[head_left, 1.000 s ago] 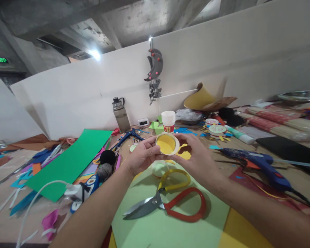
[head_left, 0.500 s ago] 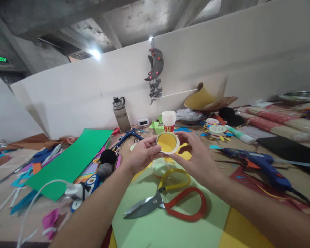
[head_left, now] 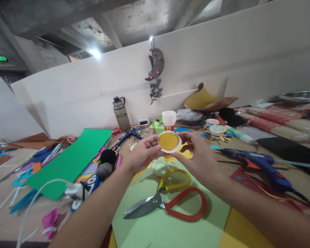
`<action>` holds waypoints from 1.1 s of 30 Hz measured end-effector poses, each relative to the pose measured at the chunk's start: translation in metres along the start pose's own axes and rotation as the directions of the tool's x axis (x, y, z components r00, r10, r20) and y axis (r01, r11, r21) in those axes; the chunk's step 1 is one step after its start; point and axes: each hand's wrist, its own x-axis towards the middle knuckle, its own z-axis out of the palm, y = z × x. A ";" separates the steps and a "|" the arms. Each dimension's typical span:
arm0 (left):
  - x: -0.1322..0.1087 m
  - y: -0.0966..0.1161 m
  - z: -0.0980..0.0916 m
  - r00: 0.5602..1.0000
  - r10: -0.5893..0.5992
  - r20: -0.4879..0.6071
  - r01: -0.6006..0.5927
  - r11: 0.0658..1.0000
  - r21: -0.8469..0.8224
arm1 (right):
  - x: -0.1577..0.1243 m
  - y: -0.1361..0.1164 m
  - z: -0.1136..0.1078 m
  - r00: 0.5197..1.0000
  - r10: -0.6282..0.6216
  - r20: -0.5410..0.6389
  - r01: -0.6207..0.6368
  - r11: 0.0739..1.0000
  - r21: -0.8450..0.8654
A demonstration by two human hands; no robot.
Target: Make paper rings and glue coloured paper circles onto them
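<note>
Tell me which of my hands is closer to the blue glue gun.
Right. Your right hand is left of the blue glue gun, apart from it; your left hand is farther left, beyond the yellow-centred round piece.

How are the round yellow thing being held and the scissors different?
The round yellow thing is held up, but the scissors lie on a pale green sheet. The round yellow thing has a pale rim, while the scissors have grey blades, a yellow handle and a red handle. The scissors look bigger than the round yellow thing. Both show yellow.
</note>
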 end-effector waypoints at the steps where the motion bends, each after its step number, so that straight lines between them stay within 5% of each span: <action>1: 0.000 0.000 0.000 1.000 0.003 -0.004 -0.003 1.000 0.003 | 0.000 0.000 0.000 1.000 -0.017 0.003 0.017 1.000 -0.011; 13: 0.004 -0.008 0.003 0.979 0.049 -0.197 -0.002 0.973 0.233 | -0.002 -0.005 -0.003 0.977 -0.181 0.114 0.195 0.972 -0.132; 33: 0.004 -0.011 0.003 0.964 0.124 -0.233 -0.053 0.955 0.291 | -0.003 -0.005 -0.005 0.984 -0.156 0.090 0.166 0.978 -0.123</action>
